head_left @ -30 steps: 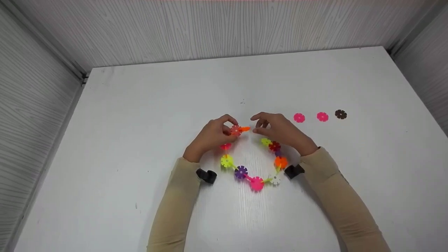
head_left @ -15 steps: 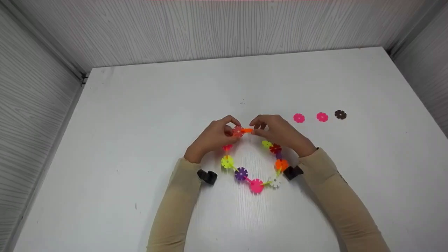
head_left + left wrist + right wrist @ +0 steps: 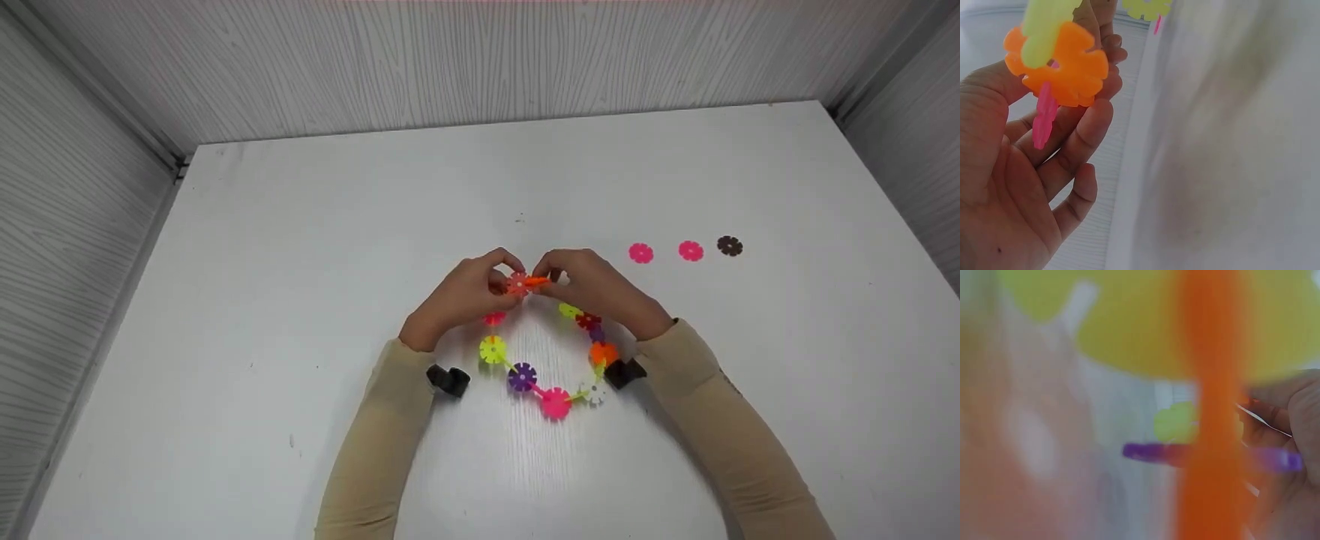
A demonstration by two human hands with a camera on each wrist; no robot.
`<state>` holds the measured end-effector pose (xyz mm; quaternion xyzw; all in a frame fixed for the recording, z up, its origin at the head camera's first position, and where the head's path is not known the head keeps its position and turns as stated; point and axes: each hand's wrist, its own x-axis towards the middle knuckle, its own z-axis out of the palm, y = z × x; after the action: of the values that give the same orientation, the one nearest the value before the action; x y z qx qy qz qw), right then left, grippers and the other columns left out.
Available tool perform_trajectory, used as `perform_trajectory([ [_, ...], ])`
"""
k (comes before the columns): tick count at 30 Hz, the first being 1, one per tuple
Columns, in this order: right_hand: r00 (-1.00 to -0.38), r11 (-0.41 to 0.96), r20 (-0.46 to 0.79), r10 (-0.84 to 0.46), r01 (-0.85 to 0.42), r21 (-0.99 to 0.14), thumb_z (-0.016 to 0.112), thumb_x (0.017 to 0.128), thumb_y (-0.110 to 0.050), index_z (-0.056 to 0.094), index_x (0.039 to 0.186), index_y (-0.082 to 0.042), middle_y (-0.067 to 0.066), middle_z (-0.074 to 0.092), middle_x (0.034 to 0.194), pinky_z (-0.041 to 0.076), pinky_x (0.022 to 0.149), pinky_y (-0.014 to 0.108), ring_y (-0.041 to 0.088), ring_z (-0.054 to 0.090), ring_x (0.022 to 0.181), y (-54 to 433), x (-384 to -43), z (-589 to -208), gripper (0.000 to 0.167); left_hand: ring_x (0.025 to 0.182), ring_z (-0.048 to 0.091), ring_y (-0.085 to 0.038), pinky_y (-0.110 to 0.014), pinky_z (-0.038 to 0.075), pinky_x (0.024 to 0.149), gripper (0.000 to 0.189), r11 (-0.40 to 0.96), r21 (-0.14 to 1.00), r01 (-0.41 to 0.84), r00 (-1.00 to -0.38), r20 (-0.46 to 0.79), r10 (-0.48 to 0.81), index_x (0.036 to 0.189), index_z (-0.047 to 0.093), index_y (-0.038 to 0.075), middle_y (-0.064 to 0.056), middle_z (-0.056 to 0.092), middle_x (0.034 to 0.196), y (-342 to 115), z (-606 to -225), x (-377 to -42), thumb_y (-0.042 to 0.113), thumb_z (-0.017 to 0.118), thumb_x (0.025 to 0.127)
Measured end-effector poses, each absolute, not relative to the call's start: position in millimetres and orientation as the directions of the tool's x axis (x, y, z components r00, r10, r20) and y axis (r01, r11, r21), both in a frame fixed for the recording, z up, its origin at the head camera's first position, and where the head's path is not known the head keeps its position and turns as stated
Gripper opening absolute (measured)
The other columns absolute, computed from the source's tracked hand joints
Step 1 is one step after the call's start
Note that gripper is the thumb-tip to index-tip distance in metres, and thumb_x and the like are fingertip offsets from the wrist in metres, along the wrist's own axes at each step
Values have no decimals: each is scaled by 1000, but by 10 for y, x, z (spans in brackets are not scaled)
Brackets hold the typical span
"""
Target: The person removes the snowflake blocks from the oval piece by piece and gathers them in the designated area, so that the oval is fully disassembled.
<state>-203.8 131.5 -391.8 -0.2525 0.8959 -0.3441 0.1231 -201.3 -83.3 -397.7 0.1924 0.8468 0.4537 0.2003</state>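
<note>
Two hands meet in the head view, near mid-table. Left hand (image 3: 469, 291) pinches a salmon disc (image 3: 517, 284); right hand (image 3: 604, 283) pinches an edge-on orange disc (image 3: 538, 282) that touches it. A chain (image 3: 522, 376) of slotted discs curves from there toward the near edge of the table (image 3: 315, 225). Its other end, a yellow disc (image 3: 569, 310), shows just below the right hand; no link to the edge-on orange disc is visible. Loose pink discs (image 3: 641, 253) and a brown disc (image 3: 730, 246) lie toward the far right corner.

Step in hand, judged: fitting disc to disc. Next move seems to call for aligned slots and a firm, straight push.

Left wrist view: a broad orange disc (image 3: 1078, 62) carries a yellow-green piece (image 3: 1047, 25) and a pink piece (image 3: 1044, 115) before curled fingers; fingertip contact hidden.

Right wrist view: a blurred orange piece (image 3: 1210, 410) crosses a purple piece (image 3: 1151, 453); grip cannot be told here.
</note>
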Motion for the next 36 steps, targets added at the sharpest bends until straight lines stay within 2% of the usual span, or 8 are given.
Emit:
perform_trajectory([
  [9,-841,627,-13,-541,-392,-673,67,90,-15,69,104,-6,8,70,99,54,89,38,21,63,89,1284,-2025,-3908,16,59,50,-11,-20,47,61,32,504,849,155,-845,-150,513,116,56,12,-7,71,84,-842,-3968,-2014,17,68,87],
  [18,-832,591,97,-546,-465,-659,70,88,-15,71,98,-5,8,72,92,54,86,37,21,64,83,1301,-2022,-3904,14,60,51,-10,-20,47,61,31,468,872,146,-850,-132,510,115,55,13,-7,70,81,-857,-3981,-2017,15,67,87],
  [23,-831,591,146,-537,-494,-637,72,87,-15,72,97,-6,8,73,90,50,89,40,21,64,81,1308,-2020,-3916,14,63,53,-11,-20,48,63,32,474,870,138,-852,-140,505,116,55,13,-7,71,83,-855,-3984,-2021,16,67,87],
  [30,-819,584,213,-534,-538,-608,73,86,-13,74,95,-4,10,74,88,46,81,37,23,60,79,1315,-2029,-3934,13,66,55,-12,-20,49,65,33,485,862,149,-852,-138,506,118,57,13,-10,72,89,-861,-4000,-2035,16,68,87],
  [36,-782,560,230,-580,-587,-585,74,83,-10,76,99,-5,9,73,87,40,85,41,24,63,76,1361,-2060,-3946,16,72,57,-13,-21,50,71,34,507,848,153,-860,-138,491,119,57,14,-9,72,93,-899,-4006,-2048,18,68,87],
])
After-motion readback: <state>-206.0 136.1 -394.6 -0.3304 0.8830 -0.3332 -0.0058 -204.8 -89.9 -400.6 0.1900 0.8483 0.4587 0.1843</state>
